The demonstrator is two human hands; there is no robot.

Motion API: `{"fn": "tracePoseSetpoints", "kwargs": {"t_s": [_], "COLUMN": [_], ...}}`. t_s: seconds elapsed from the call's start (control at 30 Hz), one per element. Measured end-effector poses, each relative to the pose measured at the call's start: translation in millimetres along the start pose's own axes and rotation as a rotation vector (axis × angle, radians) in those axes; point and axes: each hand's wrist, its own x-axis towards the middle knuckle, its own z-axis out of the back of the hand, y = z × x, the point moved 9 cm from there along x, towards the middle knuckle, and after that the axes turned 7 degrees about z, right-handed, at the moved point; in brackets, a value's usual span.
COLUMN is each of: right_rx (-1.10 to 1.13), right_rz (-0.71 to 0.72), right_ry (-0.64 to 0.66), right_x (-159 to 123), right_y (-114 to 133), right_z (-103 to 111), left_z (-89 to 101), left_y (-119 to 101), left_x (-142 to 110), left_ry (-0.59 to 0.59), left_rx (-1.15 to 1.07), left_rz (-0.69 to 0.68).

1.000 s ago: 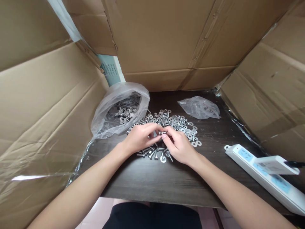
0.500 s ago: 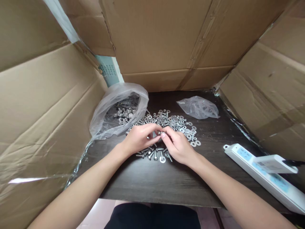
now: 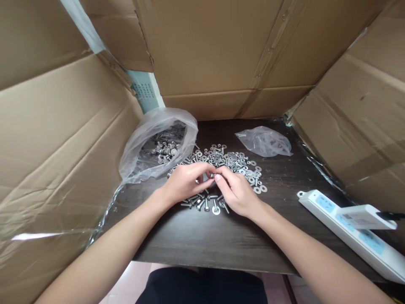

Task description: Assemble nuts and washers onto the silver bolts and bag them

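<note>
My left hand (image 3: 183,182) and my right hand (image 3: 238,192) meet over the middle of the pile, fingertips almost touching. Pinched between them is a small silver bolt (image 3: 212,175), mostly covered by the fingers; whether a nut or washer sits on it I cannot tell. Behind the hands spreads a heap of loose bolts, nuts and flat washers (image 3: 232,159). Closer to me, several bolts (image 3: 206,205) lie below the hands, beside a washer (image 3: 216,210) with a bolt on it.
An open clear plastic bag (image 3: 126,171) holding assembled hardware (image 3: 164,151) stands at the left. A smaller crumpled bag (image 3: 264,141) lies back right. A white power strip (image 3: 343,230) with a plugged-in adapter (image 3: 363,216) is at right. Cardboard walls (image 3: 218,55) surround the dark table (image 3: 202,245).
Both hands stay in nearly the same place, with the fingers shifting slightly around the bolt. Less of the bolt shows by the right thumb. The view has tilted a little.
</note>
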Motion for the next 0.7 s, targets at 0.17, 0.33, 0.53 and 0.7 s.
{"fn": "tracePoseSetpoints", "kwargs": {"t_s": [0.17,0.33,0.53,0.7], "right_rx": [0.004,0.017,0.005,-0.011], "right_rz": [-0.013,0.0,-0.019,0.002], "right_ry": [0.013,0.019,0.022,0.011], "right_x": [0.4,0.2,-0.3,-0.2], "right_y": [-0.6,1.7,-0.7,0.9], "right_z": [-0.6,-0.8,-1.7,-0.8], "left_z": [0.7,1.6,-0.3,-0.4], "left_y": [-1.8,-2.2,-2.2,-0.8], "left_x": [0.4,0.0,-0.8,-1.1], "left_ry": [-0.003,-0.001,0.006,-0.007], "left_rx": [0.007,-0.002,0.009,0.01], "left_rz": [-0.015,-0.023,-0.034,-0.021]}}
